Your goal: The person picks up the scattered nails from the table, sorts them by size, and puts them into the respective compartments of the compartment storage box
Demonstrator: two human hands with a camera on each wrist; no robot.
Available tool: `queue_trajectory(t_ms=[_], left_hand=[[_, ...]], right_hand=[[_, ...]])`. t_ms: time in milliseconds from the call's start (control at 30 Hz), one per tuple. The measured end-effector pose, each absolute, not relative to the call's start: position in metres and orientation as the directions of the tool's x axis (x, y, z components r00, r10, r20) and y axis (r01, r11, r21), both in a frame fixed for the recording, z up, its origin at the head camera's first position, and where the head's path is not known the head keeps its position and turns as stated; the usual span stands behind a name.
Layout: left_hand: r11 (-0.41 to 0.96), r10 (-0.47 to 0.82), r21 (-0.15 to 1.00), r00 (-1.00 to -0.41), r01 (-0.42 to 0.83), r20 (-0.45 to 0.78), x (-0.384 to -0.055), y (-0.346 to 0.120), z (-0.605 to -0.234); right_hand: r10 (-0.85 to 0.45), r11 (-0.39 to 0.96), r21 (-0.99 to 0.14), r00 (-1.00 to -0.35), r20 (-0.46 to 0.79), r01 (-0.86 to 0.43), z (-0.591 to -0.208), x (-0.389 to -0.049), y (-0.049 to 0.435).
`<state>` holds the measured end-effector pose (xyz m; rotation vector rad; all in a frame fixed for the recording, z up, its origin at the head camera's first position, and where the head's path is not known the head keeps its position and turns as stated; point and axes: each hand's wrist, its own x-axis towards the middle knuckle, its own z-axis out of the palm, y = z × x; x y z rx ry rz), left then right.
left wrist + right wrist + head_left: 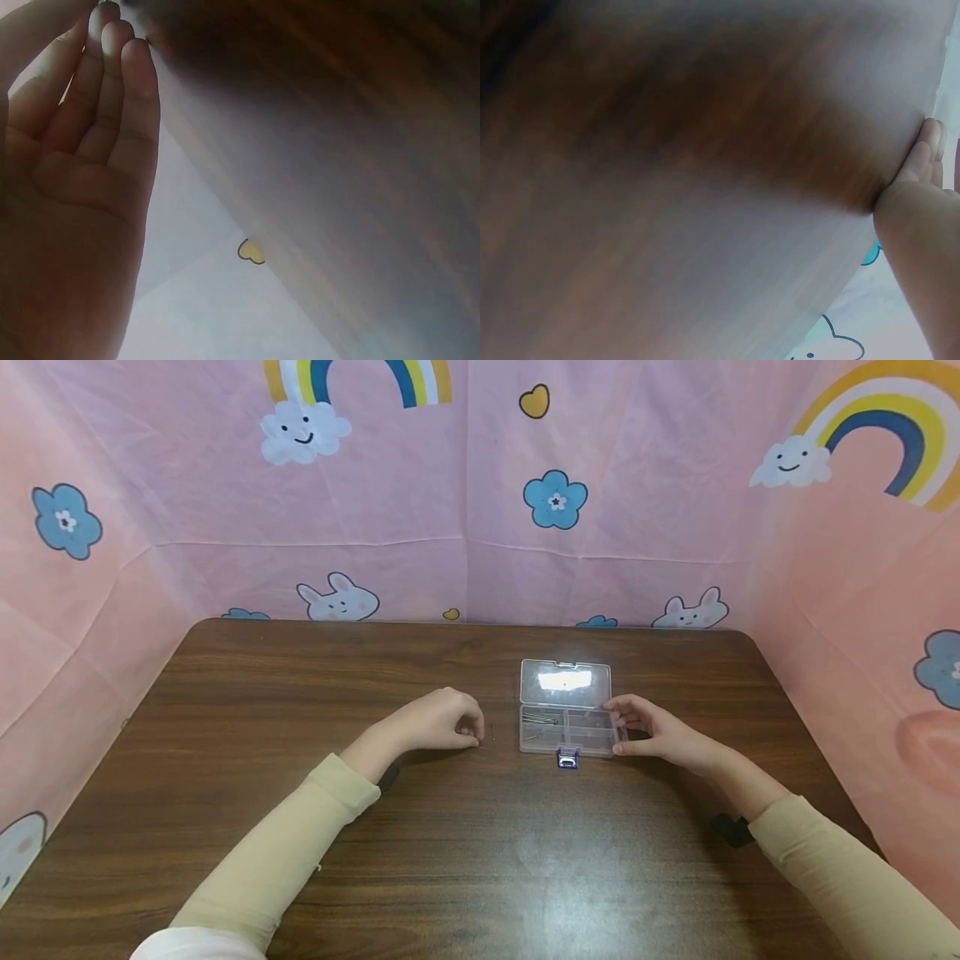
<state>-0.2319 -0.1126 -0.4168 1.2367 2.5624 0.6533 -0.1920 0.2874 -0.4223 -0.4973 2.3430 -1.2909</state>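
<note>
A clear plastic compartment box (pixel 590 733) lies on the table with its transparent lid (pixel 566 685) raised at the back. Several thin, nail-like metal pieces (pixel 538 718) are in its left compartments. My right hand (pixel 660 733) holds the box by its right end, thumb at the front corner and fingers at the back. Left of the box, my left hand (pixel 442 720) reaches down to the table with bent fingers. A tiny thin piece (pixel 492 732) lies just beyond its fingertips. Whether those fingertips pinch another piece is too small to tell. Both wrist views leave the box out.
The brown wood-grain table (pixel 480 852) carries the box near its middle. A blue-edged latch (pixel 567 758) sticks out at the box's front. Pink printed cloth (pixel 420 510) surrounds the table at the back and sides.
</note>
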Motion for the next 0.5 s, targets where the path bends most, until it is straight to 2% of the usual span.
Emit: queue_trajectory(t_ms=[500], left_hand=[[0.576, 0.774, 0.474, -0.631, 0.667, -0.051, -0.2328, -0.1137, -0.418]], right_hand=[[-0.5, 0.504, -0.856, -0.847, -0.182, -0.114, -0.4218, -0.1918, 0.2871]])
